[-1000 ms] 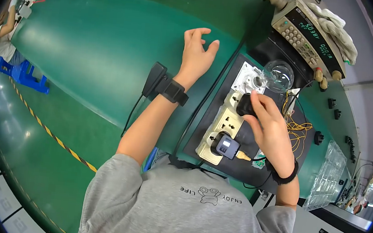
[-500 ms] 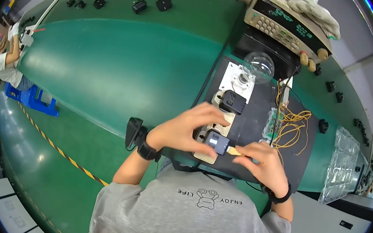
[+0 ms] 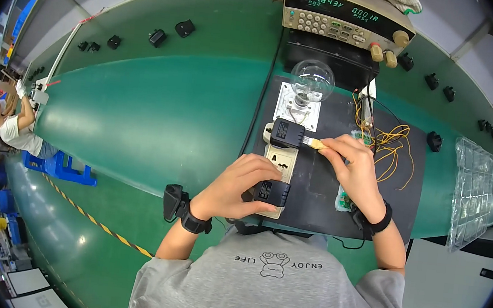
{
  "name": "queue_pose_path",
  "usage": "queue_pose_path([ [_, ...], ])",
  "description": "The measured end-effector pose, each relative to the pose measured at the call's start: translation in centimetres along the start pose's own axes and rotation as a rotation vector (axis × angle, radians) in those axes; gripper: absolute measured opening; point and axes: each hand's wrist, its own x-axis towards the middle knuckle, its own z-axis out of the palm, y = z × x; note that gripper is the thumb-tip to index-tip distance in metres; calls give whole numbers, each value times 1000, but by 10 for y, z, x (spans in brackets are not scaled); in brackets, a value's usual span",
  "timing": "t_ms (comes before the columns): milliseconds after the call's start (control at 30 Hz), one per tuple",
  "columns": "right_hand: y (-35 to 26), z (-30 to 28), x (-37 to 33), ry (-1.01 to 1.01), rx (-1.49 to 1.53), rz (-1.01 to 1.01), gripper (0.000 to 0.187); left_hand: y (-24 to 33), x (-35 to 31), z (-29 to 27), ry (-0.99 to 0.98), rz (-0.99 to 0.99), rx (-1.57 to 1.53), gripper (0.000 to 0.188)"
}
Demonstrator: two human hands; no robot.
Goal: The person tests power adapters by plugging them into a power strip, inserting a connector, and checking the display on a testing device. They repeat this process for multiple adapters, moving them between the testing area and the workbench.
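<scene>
My right hand [image 3: 354,162] pinches a cream-coloured USB plug [image 3: 318,144] between thumb and fingertips. Its metal end meets the right side of the farther black power adapter [image 3: 287,134]; how deep it sits I cannot tell. That adapter stands on a cream socket strip [image 3: 283,157]. At the strip's near end, my left hand [image 3: 240,186] closes its thumb and fingers round the nearer black power adapter [image 3: 272,193]. Both adapters have small printed labels on top.
Beyond the strip are a clear glass bulb [image 3: 312,81] on a white base and a bench instrument [image 3: 344,20] with a lit display. Yellow wires [image 3: 395,139] lie right on the black mat [image 3: 319,204]. Several black adapters line the green bench. A co-worker [image 3: 18,127] sits far left.
My right hand has moved the USB plug from the nearer adapter to the farther one. My left hand has closed in on the nearer adapter. The instrument's display reading has changed.
</scene>
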Motion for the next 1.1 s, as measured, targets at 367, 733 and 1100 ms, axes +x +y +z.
queue_pose_path([
  [367,-5,3,3,20,-95,-104,14,21,10,-30,156,149,-174,68],
  [733,0,7,2,42,-59,-161,14,-159,61,-69,829,-495,388,45],
  [1100,53,-88,14,182,-387,270,49,-208,92,-87,915,-519,263,84],
])
